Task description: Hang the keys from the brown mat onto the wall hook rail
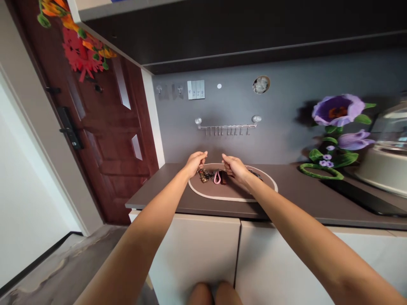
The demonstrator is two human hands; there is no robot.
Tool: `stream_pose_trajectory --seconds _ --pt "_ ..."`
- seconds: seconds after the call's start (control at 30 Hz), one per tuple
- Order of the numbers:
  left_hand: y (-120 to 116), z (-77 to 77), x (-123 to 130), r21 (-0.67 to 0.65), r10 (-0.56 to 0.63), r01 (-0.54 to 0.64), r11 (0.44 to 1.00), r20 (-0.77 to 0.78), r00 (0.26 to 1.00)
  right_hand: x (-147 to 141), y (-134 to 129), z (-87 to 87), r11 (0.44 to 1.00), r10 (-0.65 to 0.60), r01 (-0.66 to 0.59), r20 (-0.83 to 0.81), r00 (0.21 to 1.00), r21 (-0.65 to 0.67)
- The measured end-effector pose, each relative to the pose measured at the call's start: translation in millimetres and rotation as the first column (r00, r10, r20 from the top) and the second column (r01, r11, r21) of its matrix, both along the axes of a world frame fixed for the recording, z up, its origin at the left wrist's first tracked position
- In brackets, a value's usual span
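Over the left part of an oval brown mat (235, 194) with a pale rim, my left hand (196, 163) is raised with its fingers closed; what they hold, if anything, is too small to tell. My right hand (233, 166) is level with it, a short gap to the right, its fingers also pinched. Between and below the hands lie a bunch of keys (203, 175), a pink loop (217, 177) and a dark reddish item (224, 178). Further dark items (255, 173) on the mat are partly hidden behind my right hand.
A rail with hooks (227, 127) is fixed to the grey wall behind. Purple artificial flowers (337, 111), a long black object (365, 197) and a pale appliance (384, 167) are on the right of the counter (165, 186). A dark shelf (254, 29) overhangs; a door (117, 140) is left.
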State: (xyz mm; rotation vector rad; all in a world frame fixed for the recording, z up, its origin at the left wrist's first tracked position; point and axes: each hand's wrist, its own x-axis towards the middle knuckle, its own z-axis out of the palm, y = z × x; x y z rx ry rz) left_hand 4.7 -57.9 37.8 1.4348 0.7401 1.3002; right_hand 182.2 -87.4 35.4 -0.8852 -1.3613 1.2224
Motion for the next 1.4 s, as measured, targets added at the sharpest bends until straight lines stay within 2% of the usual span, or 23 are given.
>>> stream_pose_trajectory --seconds 0.07,0.13,0.23,0.37,0.47,0.6,0.7,0.83,1.1,1.4 --pt "13.6 5.8 -2.5 0.029 0.192 -0.19 0.981 -0.083 0.978 -13.1 12.4 4.4 0.985 -0.165 0.162 0.071 0.984 0.056" --pt "27.1 7.0 -5.8 0.076 0.359 -0.351 0.933 -0.166 0.919 -24.9 25.7 6.1 0.955 -0.286 0.268 0.157 0.945 0.126" --pt "44.6 -0.4 -12.7 0.22 0.51 -0.463 0.858 -0.261 0.82 -39.4 43.1 4.0 0.906 -0.401 0.331 0.285 0.871 0.264" --pt "58.4 -18.3 -26.0 0.424 0.581 -0.417 0.804 -0.412 0.702 -50.0 55.0 -4.7 0.858 -0.48 0.294 0.452 0.752 0.421" --pt "62.0 -28.1 -34.6 0.519 0.596 -0.314 0.795 -0.575 0.561 -51.3 56.3 -12.3 0.822 -0.525 0.214 0.556 0.644 0.528" --pt "64.5 -33.2 -38.6 0.601 0.597 -0.136 0.788 -0.69 0.409 -50.1 55.1 -18.7 0.788 -0.542 0.045 0.659 0.521 0.614" --pt "66.9 -35.1 -38.9 0.615 0.609 -0.107 0.781 -0.714 0.345 -50.3 54.7 -21.1 0.779 -0.56 0.007 0.689 0.46 0.628" --pt "69.4 -39.4 -40.0 0.614 0.645 -0.2 0.764 -0.708 0.29 -52.0 55.0 -23.5 0.789 -0.563 0.013 0.715 0.415 0.614" --pt "71.7 -47.8 -40.0 0.541 0.577 -0.212 0.814 -0.796 0.185 -52.5 55.6 -24.1 0.827 -0.52 -0.005 0.768 0.373 0.562" --pt "73.4 -46.6 -41.8 0.561 0.588 -0.176 0.809 -0.771 0.245 -52.7 56.5 -25.0 0.849 -0.491 -0.001 0.79 0.369 0.528"
